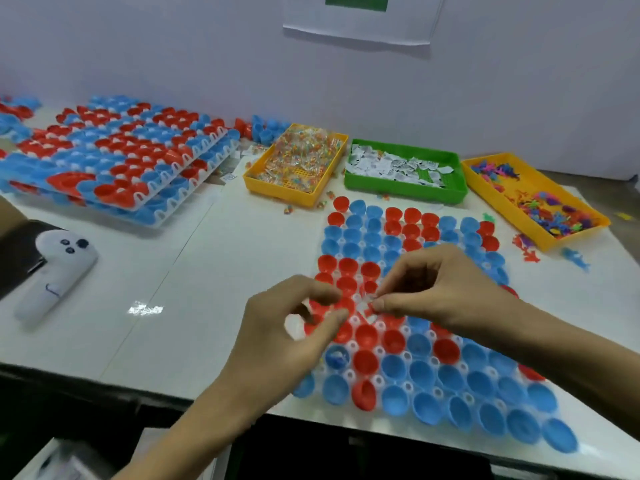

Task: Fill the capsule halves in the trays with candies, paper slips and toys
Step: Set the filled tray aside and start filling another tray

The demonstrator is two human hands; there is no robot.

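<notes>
1. Red and blue plastic capsule halves point(420, 370) sit open-side up in clear tray point(349, 374) on white desk point(180, 271).
2. Right hand point(440, 289) grip pinches small red-white piece point(370, 308) over red halves.
3. Left hand point(280, 337) curled beside it, grip contents: can't tell.

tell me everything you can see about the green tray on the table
The green tray is a shallow rectangular bin, plastic by its look, with low walls and a perforated floor. It sits flat at the back of the table, between two yellow trays, touching neither hand. A loose heap of small white printed paper slips covers most of its floor.
</notes>
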